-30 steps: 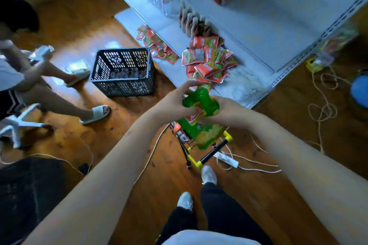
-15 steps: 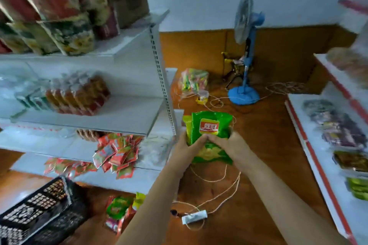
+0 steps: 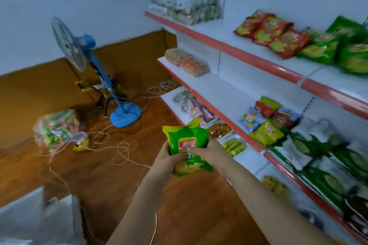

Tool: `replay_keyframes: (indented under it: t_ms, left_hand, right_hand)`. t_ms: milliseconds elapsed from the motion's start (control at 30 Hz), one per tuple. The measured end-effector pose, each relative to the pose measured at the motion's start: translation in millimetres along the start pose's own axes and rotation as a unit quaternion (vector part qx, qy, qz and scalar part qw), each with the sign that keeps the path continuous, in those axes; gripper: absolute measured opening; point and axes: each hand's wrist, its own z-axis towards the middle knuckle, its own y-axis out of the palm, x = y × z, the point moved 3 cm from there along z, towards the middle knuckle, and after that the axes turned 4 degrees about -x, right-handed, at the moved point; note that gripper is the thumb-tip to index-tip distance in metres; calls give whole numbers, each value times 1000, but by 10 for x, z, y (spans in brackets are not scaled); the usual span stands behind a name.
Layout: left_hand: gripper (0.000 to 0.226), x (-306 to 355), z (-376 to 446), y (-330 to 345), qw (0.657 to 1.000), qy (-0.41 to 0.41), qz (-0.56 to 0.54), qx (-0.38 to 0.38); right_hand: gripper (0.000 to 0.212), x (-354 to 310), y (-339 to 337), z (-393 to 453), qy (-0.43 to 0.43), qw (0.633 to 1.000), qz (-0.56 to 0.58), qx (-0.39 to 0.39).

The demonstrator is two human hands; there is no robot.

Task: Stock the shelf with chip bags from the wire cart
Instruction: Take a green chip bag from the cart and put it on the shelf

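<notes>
I hold green chip bags (image 3: pixel 186 141) with a red logo in front of me, above the wooden floor. My left hand (image 3: pixel 166 158) grips their left side and my right hand (image 3: pixel 209 151) grips their right side. A white shelf unit with red edge strips (image 3: pixel 258 61) runs along the right. Its upper shelf carries red chip bags (image 3: pixel 272 34) and green chip bags (image 3: pixel 342 49). More green bags (image 3: pixel 326 167) lie on a lower shelf at the right. The wire cart is out of view.
A blue standing fan (image 3: pixel 111 85) stands on the floor at the back left. A clear plastic sack of snacks (image 3: pixel 57 127) sits at the left, with loose cord (image 3: pixel 119 151) strewn over the floor. A white shelf corner (image 3: pixel 29 215) shows at bottom left.
My view has swung from the floor and left shelf round to the right-hand shelf. Both hands have kept hold of the green bags and lifted them to chest height.
</notes>
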Motion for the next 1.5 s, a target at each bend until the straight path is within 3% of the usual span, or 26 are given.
replay_keyframes:
  t_ms: [100, 233, 333, 433, 500, 700, 800, 933, 1233, 1300, 1400, 1500]
  left_hand:
    - [63, 31, 594, 400, 999, -18, 10, -38]
    - [42, 40, 1309, 747, 995, -51, 5, -91]
    - [48, 57, 1903, 880, 986, -53, 66, -140]
    - [39, 153, 2587, 950, 972, -45, 131, -190]
    - [50, 260, 3048, 953, 962, -42, 165, -215]
    - [52, 545, 4302, 941, 933, -42, 263, -242]
    - [56, 631, 4776, 1054, 936, -33, 261, -234]
    - [60, 470, 5359, 1258, 934, -58, 268, -228]
    - [62, -325, 6946, 2291, 914, -20, 322, -247]
    - [64, -542, 7183, 2569, 890, -17, 354, -286]
    - [100, -740, 7326, 2944, 820, 3, 471, -324]
    - [110, -603, 7173, 3083, 770, 21, 565, -295]
  right_hand:
    - [34, 146, -501, 301, 18, 997, 12, 71]
    - [42, 383, -956, 710, 60, 980, 105, 156]
    - [36, 517, -1209, 1072, 79, 957, 185, 210]
    - [31, 519, -1428, 1520, 87, 926, 263, 257]
    - [34, 480, -1558, 1850, 85, 912, 283, 284]
    - [45, 297, -1810, 2634, 108, 921, 134, 349]
    - [67, 326, -1975, 2899, 125, 915, 109, 369]
    - [77, 565, -2219, 3228, 166, 904, 34, 393]
    - [66, 1401, -3120, 3862, 103, 839, -115, 521]
    - [60, 1531, -3246, 3830, 94, 828, -133, 536]
    - [62, 1631, -3386, 3722, 94, 820, -152, 544]
    - [64, 1598, -3422, 3599, 121, 816, -138, 549]
